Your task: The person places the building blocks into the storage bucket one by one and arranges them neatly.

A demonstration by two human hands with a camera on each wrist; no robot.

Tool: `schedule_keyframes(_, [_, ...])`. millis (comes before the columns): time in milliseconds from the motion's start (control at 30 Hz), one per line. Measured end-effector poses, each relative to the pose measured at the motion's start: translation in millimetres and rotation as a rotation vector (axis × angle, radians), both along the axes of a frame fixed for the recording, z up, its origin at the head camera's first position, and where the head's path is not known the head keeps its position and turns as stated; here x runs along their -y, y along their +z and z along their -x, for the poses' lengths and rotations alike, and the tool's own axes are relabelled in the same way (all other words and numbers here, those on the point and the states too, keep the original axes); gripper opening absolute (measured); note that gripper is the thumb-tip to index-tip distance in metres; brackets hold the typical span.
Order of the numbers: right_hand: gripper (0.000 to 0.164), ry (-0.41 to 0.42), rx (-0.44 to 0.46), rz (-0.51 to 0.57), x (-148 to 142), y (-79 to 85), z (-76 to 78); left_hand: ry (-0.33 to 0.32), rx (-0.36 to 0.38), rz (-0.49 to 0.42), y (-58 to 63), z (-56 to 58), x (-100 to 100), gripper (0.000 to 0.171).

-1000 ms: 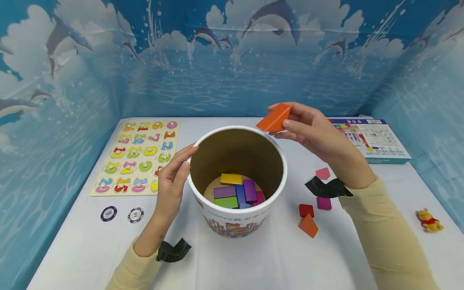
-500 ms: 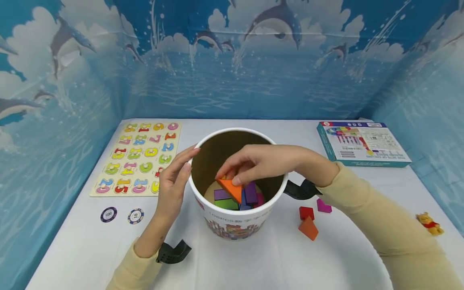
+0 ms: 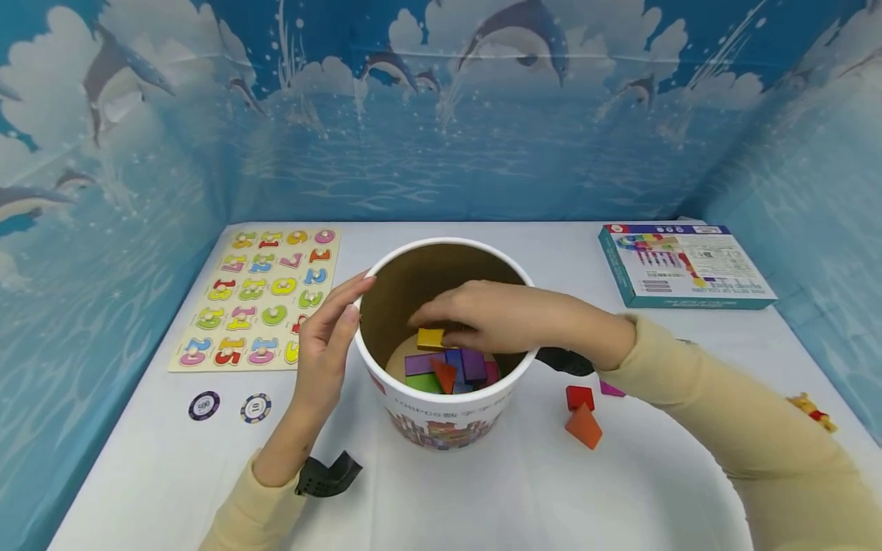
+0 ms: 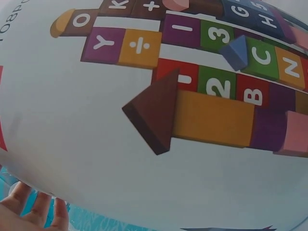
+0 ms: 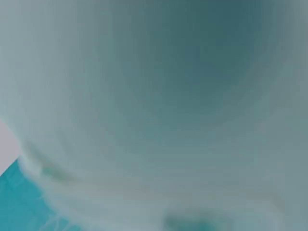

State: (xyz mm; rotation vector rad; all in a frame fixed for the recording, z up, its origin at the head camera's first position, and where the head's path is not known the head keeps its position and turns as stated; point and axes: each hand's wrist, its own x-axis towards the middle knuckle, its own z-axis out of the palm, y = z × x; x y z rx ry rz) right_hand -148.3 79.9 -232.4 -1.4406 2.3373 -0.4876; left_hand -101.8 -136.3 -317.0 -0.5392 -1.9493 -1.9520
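A white printed bucket (image 3: 446,413) stands mid-table, with several coloured wooden blocks in it. My left hand (image 3: 327,337) rests on its left rim, thumb and fingertips touching the edge; fingertips show at the lower left of the left wrist view, beside the printed wall (image 4: 96,159). Inside the bucket, my right hand (image 3: 475,314) hangs with fingers loosely spread beside a yellow block (image 3: 430,339); its fingertips are partly hidden. An orange triangular block (image 3: 444,375) lies on the purple block (image 3: 422,364) and green block (image 3: 423,383), apart from the hand. The right wrist view is blurred.
Right of the bucket lie a red block (image 3: 579,398), an orange block (image 3: 583,427) and a magenta block (image 3: 611,389) partly under the sleeve. A boxed set (image 3: 689,268), a number puzzle board (image 3: 255,298), two chips (image 3: 256,408) and a bear figure (image 3: 813,412) surround it.
My right hand has carried the orange triangular block from above the rim down into the bucket and let it go. My left hand has stayed on the rim.
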Motion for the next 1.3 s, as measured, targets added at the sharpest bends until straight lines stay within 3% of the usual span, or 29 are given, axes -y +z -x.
schedule_keyframes(167, [0.034, -0.172, -0.003, 0.566, -43, -2.6, -16.0, -0.004, 0.008, -0.018, 0.2, -0.7, 1, 0.035])
schedule_keyframes(267, [0.036, -0.404, 0.038, 0.751, -87, -19.5, -35.7, -0.002, 0.011, -0.015, 0.9, -1.0, 1, 0.035])
schedule_keyframes(333, [0.033, -0.585, 0.072, 0.748, -115, -40.9, -48.0, 0.001, 0.011, -0.017, 1.3, -1.0, 3, 0.035])
schedule_keyframes(400, [0.029, -0.752, 0.131, 0.666, -139, -67.0, -59.3, 0.006, 0.009, -0.018, 1.6, -1.1, 4, 0.035])
schedule_keyframes(533, [0.031, -0.883, 0.254, 0.42, -171, -120.9, -80.3, 0.015, 0.001, -0.024, 2.8, -1.5, 6, 0.035])
schedule_keyframes(600, [0.034, -0.892, 0.289, 0.306, -178, -139.1, -91.6, 0.015, -0.001, -0.025, 3.9, -1.7, 6, 0.035])
schedule_keyframes(700, [0.039, -0.883, 0.23, 0.198, -177, -155.7, -104.1, 0.014, -0.002, -0.025, 5.7, -1.9, 5, 0.035])
schedule_keyframes(867, [0.042, -0.825, 0.025, 0.101, -157, -164.0, -105.3, 0.017, -0.005, -0.032, 5.3, -1.3, 4, 0.035])
schedule_keyframes(967, [0.04, -0.767, 0.015, 0.087, -149, -158.9, -99.5, 0.005, -0.006, -0.044, 4.0, -0.2, 3, 0.035])
schedule_keyframes(1100, [0.038, -0.67, 0.168, 0.235, -148, -135.1, -86.8, -0.015, -0.003, -0.043, 2.3, 1.0, 0, 0.035])
schedule_keyframes(1300, [0.035, -0.423, 0.524, 0.668, -139, -70.8, -55.0, -0.012, 0.01, -0.03, 1.6, 1.8, 0, 0.035])
